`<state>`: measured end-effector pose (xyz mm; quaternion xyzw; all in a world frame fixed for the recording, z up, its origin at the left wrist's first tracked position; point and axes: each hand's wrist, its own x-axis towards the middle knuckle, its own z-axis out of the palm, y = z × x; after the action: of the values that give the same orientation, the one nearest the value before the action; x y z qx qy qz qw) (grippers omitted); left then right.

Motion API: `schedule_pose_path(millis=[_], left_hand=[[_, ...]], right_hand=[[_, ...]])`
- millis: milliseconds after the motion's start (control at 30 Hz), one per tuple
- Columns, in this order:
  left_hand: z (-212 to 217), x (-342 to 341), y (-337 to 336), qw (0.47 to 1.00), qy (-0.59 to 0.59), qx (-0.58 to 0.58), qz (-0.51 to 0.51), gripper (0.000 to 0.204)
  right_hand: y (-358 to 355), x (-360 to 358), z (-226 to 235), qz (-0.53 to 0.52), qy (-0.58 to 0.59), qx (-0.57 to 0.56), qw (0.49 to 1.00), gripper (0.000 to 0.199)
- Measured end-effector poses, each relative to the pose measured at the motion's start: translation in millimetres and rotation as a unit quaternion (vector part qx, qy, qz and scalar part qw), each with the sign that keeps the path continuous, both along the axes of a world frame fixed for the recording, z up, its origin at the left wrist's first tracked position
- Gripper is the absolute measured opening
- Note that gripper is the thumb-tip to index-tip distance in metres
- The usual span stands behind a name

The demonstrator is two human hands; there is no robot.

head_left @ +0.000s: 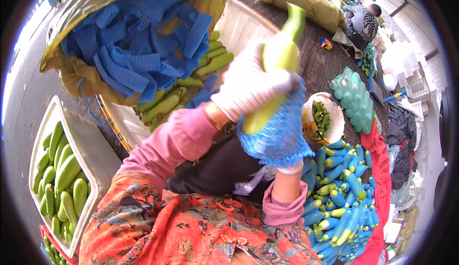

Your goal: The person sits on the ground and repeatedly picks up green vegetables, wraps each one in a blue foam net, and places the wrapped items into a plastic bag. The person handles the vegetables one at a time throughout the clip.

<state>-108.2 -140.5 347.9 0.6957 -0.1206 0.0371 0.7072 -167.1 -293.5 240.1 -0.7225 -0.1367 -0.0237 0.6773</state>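
Note:
A pale green zucchini (281, 57) stands tilted in front of me, its stem end up and blurred. My left hand (251, 81), in a white striped glove, is closed around its middle. Against the lower part of the zucchini, a blue foam net sleeve (277, 138) is stretched over my right hand (284, 152). The net hides the right fingers; only the glove cuff and wrist show below it. Beyond my left arm, a yellow sack (62, 76) leans open, full of loose blue foam net sleeves (131, 61).
At left, a white crate (98, 169) holds bare zucchini; more lie in a crate (129, 124) behind the sack. At right, net-sleeved zucchini (342, 193) lie heaped beside red cloth (377, 188). A bucket (337, 124) of green cuttings and a green net bag (351, 100) stand beyond. Another person (361, 23) sits farther back.

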Motion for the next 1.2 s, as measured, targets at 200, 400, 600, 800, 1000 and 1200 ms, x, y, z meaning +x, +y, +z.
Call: schedule_pose_path(millis=[200, 400, 600, 800, 1000, 1200], left_hand=[[-57.6, -66.6, -13.1, 0.876, -0.418, 0.177, -0.165, 0.059], [-72.6, -83.4, 13.6, 0.856, -0.277, -0.033, -0.435, 0.029], [-62.4, 0.7, 25.4, 0.825, 0.322, -0.22, -0.409, 0.026], [-75.5, 51.8, -15.2, 0.834, 0.243, -0.195, -0.456, 0.02], [-86.4, 117.5, -28.6, 0.945, 0.022, -0.102, -0.311, 0.017], [-278.3, 220.3, 3.4, 0.918, -0.19, 0.347, -0.041, 0.06]], right_hand=[[-9.2, -48.9, 29.7, -0.046, 0.282, 0.557, 0.78, 0.076], [-61.9, -86.6, -3.7, -0.135, 0.248, 0.314, 0.907, 0.079], [-80.3, -45.4, -28.9, -0.144, 0.247, 0.245, 0.926, 0.082], [-97.1, -13.0, -51.1, -0.155, 0.253, 0.223, 0.929, 0.085], [-137.4, -32.9, -50.6, -0.22, 0.256, 0.182, 0.923, 0.088], [-174.4, -70.7, -29.5, -0.295, 0.251, 0.111, 0.915, 0.091]])
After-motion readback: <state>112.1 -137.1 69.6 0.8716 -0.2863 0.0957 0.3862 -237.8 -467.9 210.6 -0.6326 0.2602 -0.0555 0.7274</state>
